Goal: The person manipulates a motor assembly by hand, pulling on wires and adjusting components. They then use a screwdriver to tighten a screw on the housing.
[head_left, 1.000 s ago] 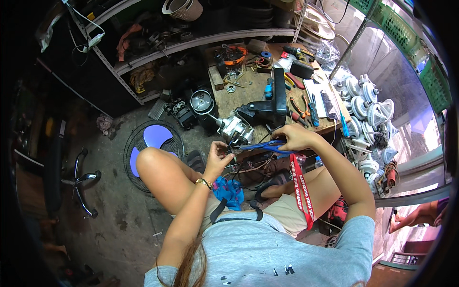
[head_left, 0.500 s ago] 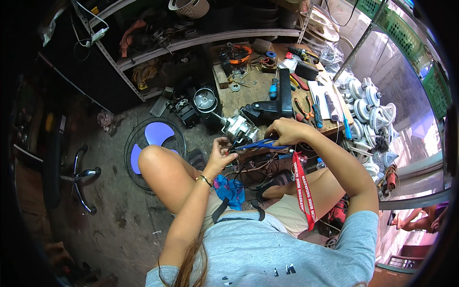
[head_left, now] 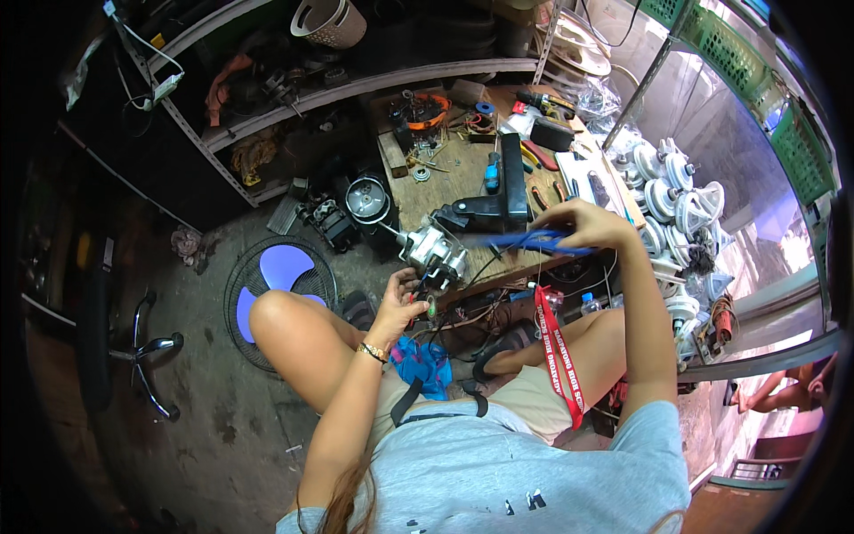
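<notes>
At the near edge of the wooden bench, a silver fan motor with a long shaft stands on the arm of a black fan stand. My left hand is closed just below the motor, pinching thin wires that hang from it; a small green bit shows by the thumb. Right of the motor, my right hand grips blue-handled pliers, whose blurred jaws point left toward the motor, apart from the wires. A red lanyard hangs below the right hand.
A purple-bladed fan lies on the floor at left, near a chair base. Screwdrivers, pliers and a drill crowd the bench's right side. White fan parts are piled beyond it. A metal shelf runs behind.
My right hand has pulled the pliers up and right, away from my left hand. My left hand stays by the motor. The whole view has shifted slightly.
</notes>
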`<action>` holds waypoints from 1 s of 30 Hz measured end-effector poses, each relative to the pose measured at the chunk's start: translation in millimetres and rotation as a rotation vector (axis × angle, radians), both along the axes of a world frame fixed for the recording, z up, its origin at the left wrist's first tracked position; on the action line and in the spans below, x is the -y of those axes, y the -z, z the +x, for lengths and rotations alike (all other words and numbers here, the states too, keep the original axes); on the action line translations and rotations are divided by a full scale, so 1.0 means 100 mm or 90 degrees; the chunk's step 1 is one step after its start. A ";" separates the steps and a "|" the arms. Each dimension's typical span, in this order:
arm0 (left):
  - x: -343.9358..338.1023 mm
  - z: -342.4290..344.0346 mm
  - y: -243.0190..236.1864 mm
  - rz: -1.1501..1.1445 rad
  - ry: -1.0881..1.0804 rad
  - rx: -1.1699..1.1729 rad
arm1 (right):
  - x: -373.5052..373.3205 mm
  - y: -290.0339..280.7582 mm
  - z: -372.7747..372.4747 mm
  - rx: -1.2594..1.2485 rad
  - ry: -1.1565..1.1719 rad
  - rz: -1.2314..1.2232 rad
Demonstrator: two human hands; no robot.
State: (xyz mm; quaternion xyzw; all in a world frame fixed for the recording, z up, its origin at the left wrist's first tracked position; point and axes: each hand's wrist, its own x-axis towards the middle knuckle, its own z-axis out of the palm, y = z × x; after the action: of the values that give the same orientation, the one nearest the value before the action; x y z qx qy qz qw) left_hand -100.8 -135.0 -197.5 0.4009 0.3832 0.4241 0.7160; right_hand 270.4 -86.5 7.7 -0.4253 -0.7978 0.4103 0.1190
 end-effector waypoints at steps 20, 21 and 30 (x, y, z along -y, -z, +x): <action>0.17 0.40 -0.32 -0.178 -0.159 0.166 | 1.12 1.02 -1.63 -0.111 0.271 0.377; 0.17 0.42 -0.34 -0.195 -0.161 0.185 | 1.21 1.12 -1.73 -0.109 0.247 0.336; 0.17 0.45 -0.35 -0.170 -0.187 0.231 | 1.12 1.50 -2.00 -0.251 0.361 0.306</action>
State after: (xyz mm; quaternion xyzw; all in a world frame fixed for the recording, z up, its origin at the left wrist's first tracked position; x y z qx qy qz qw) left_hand -55.8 -151.7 -162.8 0.1605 0.3551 0.5343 0.7502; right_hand 70.7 -198.5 -142.3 -0.5013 -0.6843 0.2372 0.4735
